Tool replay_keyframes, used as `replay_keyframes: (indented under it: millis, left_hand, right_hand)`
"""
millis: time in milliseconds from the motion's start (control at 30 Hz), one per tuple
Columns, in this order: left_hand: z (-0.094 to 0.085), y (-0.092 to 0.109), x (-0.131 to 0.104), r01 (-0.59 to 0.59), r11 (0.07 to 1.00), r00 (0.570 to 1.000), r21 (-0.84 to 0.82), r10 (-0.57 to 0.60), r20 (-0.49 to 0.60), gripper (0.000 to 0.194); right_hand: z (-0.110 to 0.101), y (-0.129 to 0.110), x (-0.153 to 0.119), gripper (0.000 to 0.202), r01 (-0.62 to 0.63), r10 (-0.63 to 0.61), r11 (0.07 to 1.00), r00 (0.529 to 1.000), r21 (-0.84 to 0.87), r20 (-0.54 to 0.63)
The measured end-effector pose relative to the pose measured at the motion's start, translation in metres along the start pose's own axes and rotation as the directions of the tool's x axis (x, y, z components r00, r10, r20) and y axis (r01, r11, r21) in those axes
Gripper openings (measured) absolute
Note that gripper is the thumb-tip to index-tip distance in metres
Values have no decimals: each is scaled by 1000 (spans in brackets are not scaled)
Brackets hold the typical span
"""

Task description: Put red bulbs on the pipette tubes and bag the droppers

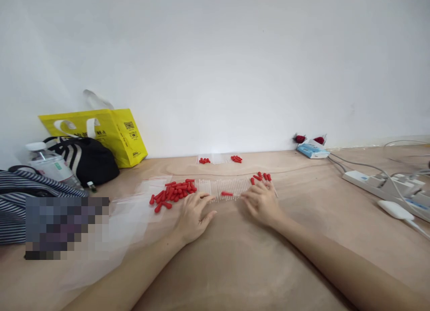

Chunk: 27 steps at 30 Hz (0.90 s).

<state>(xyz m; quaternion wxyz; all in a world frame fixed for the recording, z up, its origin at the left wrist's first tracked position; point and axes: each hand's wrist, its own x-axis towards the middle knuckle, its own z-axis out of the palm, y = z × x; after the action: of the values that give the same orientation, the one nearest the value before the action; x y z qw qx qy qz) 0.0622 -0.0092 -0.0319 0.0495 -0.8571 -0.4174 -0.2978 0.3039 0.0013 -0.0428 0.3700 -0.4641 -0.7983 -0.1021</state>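
Note:
A row of thin clear sticks or tubes [217,188] lies side by side across the middle of the table. My left hand [195,216] rests at the row's left end, fingers apart, with nothing visible in it. Over the right end is my right hand [262,204], its fingers spread and touching or just above the sticks. One red rubber bulb [226,193] lies on the row between the hands. Left of my left hand is a pile of red bulbs [173,192] on clear plastic bags [127,226]. Several red bulbs [265,176] lie just beyond my right hand.
Small bags with red bulbs [237,159] lie by the wall. At left are a yellow bag [129,143], a black bag [96,161], a bottle [53,165] and a striped bag [20,185]. A blue tissue pack [312,151] and a power strip [361,181] with cables are at right.

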Motion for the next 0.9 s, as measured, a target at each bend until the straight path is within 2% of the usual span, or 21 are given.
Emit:
replay_keyframes:
  millis: [67,100,167,233,300,467,600,700,800,900]
  left_hand:
    - [1,-4,-1,41,999,998,7,-41,-43,26]
    - [1,-5,-1,56,998,997,5,-56,-50,23]
    - [2,-6,-1,67,998,997,0,-67,-40,20]
    - [3,-6,-1,68,998,998,-3,-69,-14,18]
    - [4,-6,-1,74,997,997,-8,-74,11,17]
    - [3,-4,0,96,995,995,-30,-96,20,17]
    - [4,-4,0,118,993,993,-32,-117,32,17]
    - [4,-4,-1,130,991,991,-31,-128,39,17]
    - [4,-4,-1,135,991,990,-17,-135,44,17]
    - [4,-4,-1,144,989,988,21,-145,58,17]
  right_hand:
    - [-3,21,4,23,-244,238,966,969,-88,-71]
    - [-5,32,6,24,-360,352,924,932,-130,-85]
    - [-8,50,8,28,-509,503,833,860,-219,-85]
    - [-10,61,9,29,-580,588,760,806,-293,-69]
    - [-9,66,10,29,-610,634,716,772,-341,-48]
    - [-5,65,11,29,-621,683,670,730,-407,12]
    - [-3,64,10,29,-602,679,675,734,-426,39]
    - [-1,65,8,30,-579,645,697,764,-424,16]
    - [1,65,6,29,-494,544,780,839,-384,24]
    - [0,65,6,26,-330,379,888,920,-318,102]
